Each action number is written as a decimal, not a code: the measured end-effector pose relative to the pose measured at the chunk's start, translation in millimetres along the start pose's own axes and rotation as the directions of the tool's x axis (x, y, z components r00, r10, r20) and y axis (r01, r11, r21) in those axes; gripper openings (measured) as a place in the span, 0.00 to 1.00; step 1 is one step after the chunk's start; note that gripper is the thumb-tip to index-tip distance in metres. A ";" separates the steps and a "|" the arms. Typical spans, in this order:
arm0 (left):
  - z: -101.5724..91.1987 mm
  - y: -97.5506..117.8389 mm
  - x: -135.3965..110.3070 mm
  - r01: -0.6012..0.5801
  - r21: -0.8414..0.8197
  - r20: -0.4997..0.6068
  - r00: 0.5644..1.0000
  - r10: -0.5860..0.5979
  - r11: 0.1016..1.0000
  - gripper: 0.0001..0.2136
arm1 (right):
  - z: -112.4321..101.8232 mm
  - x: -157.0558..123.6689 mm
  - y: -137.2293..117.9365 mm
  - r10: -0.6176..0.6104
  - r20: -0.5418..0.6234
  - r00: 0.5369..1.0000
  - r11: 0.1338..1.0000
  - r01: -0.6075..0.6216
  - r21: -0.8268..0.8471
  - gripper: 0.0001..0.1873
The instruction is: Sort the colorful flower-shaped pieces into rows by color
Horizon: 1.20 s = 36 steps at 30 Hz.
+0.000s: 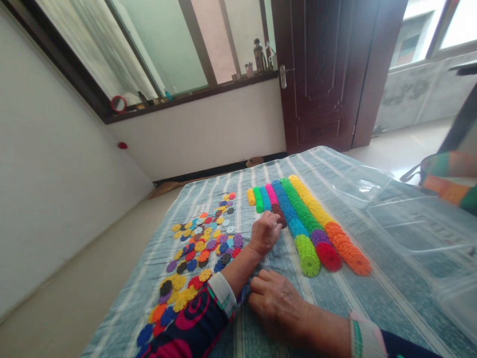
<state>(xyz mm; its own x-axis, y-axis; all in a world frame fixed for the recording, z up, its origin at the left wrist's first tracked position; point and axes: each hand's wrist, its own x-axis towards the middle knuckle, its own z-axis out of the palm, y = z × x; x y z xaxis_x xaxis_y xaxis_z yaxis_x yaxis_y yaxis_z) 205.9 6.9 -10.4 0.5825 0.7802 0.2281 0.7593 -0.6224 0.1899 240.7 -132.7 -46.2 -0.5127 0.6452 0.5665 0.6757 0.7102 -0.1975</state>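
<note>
My left hand (266, 232) is at the near end of a short row of brown notched discs (278, 215). Its fingers are pinched together against these discs, and what lies between the fingertips is hidden. Close to my body, my right hand (278, 304) rests on the cloth with its fingers curled in. Anything inside it is out of sight. Overlapping plastic discs form rows: yellow discs (309, 199) lead into orange discs (350, 251), with green discs (298, 204) and blue discs (285, 199) alongside. Loose mixed-colour discs (201, 246) are scattered to the left, partly under my left sleeve.
A striped blue cloth (376, 303) covers the surface. Clear plastic containers (406, 219) stand at the right. Beyond the far edge are a brown door (324, 64) and a window ledge (194, 97) with small items on it.
</note>
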 end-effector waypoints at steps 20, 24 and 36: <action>-61.9 -115.3 12.1 0.431 0.261 -0.079 0.901 -0.426 0.864 0.14 | 4.5 -4.2 -3.6 -0.012 -0.223 0.975 0.997 0.028 0.068 0.11; -74.3 -156.8 19.5 0.559 0.265 -0.069 0.824 -0.563 0.786 0.11 | 6.4 -4.1 -3.2 -0.008 -0.238 0.971 0.997 0.027 0.076 0.10; -65.8 -183.7 25.8 0.647 0.109 -0.035 0.761 -0.648 0.755 0.08 | 7.8 -3.5 -1.5 -0.022 -0.242 0.970 0.997 0.038 0.061 0.10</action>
<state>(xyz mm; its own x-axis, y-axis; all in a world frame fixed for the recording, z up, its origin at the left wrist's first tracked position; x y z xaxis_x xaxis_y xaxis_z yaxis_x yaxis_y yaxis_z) 62.4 137.3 23.5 -0.0585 0.9948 0.0839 0.9815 0.0420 0.1867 237.3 -133.9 -54.2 -0.3840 0.5422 0.7474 0.6220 0.7501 -0.2246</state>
